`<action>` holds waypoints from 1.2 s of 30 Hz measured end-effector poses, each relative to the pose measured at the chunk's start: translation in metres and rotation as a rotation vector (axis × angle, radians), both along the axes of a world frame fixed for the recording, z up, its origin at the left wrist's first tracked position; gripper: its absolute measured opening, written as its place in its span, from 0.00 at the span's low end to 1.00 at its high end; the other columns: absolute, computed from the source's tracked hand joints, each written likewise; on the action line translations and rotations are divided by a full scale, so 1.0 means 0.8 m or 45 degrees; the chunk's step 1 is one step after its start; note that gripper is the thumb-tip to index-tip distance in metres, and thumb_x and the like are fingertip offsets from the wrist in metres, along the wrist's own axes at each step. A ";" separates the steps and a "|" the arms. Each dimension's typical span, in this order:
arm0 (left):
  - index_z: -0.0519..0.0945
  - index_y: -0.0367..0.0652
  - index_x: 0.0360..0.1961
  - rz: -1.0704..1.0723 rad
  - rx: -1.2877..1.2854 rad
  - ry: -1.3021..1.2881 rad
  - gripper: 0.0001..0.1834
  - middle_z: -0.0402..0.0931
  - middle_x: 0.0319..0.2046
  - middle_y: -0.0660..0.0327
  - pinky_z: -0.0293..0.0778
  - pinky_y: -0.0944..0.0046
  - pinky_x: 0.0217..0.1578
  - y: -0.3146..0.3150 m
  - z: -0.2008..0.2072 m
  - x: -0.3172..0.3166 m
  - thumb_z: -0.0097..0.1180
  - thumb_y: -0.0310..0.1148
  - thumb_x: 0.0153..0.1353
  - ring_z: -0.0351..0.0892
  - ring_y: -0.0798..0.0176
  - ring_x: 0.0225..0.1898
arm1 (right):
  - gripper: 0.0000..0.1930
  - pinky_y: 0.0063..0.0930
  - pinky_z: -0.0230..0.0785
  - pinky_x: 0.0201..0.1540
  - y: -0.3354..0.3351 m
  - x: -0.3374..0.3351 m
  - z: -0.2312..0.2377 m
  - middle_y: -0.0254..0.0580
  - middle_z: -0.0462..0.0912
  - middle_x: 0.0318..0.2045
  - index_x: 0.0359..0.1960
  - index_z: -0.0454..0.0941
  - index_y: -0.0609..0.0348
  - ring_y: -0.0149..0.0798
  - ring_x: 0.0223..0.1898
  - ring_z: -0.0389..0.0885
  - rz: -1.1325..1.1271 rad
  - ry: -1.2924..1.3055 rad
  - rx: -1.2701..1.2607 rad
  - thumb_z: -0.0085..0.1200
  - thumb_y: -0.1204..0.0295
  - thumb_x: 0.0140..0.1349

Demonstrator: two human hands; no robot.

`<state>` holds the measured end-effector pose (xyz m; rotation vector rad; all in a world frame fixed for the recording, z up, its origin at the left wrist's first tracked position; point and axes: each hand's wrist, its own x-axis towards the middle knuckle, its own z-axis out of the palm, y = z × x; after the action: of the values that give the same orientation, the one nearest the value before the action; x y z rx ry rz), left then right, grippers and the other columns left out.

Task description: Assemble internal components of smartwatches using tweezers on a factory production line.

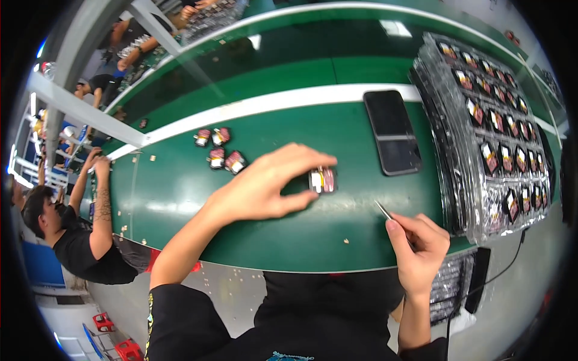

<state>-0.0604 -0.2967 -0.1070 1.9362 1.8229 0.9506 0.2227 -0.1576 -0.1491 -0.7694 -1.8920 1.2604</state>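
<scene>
My left hand (265, 186) reaches across the green tabletop with thumb and forefinger at opposite edges of a small black part (323, 180) with a white, yellow and reddish face. To its right, my right hand (418, 249) is closed on slim metal tweezers (383, 210), their tip pointing up and left, apart from the part. Beyond my left wrist lies a small group of similar parts (235, 161). At the right, a tall stack of clear plastic trays (469, 198) carries many such parts in rows.
A black phone (391, 123) lies on the green table (289, 243) beside the tray stack. A white rail (259, 102) runs along the back. On the left another person (78, 240) sits at the same bench, near a grey frame post (90, 111). More trays (448, 289) stand below, at right.
</scene>
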 end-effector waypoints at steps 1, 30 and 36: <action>0.84 0.37 0.66 -0.052 -0.023 0.022 0.31 0.87 0.59 0.51 0.77 0.48 0.67 -0.004 -0.004 0.013 0.74 0.25 0.59 0.85 0.46 0.59 | 0.07 0.21 0.53 0.25 0.000 -0.003 0.003 0.30 0.75 0.21 0.42 0.93 0.69 0.20 0.22 0.66 0.036 0.020 0.003 0.74 0.83 0.62; 0.93 0.35 0.52 0.022 -0.081 0.011 0.36 0.85 0.34 0.60 0.67 0.57 0.49 -0.010 -0.029 0.024 0.86 0.45 0.42 0.81 0.60 0.36 | 0.07 0.22 0.57 0.24 0.015 -0.058 0.011 0.36 0.82 0.21 0.37 0.94 0.67 0.24 0.20 0.73 0.478 -0.176 0.154 0.72 0.84 0.56; 0.93 0.35 0.52 0.014 -0.072 0.046 0.38 0.85 0.32 0.62 0.66 0.59 0.47 -0.009 -0.029 0.020 0.87 0.47 0.40 0.78 0.62 0.33 | 0.08 0.21 0.59 0.24 0.015 -0.057 0.010 0.37 0.82 0.21 0.38 0.94 0.68 0.25 0.20 0.74 0.466 -0.166 0.203 0.73 0.85 0.55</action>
<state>-0.0440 -0.3037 -0.1302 1.9234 1.8612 0.8638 0.1772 -0.1459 -0.1411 -0.4422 -2.2839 1.2777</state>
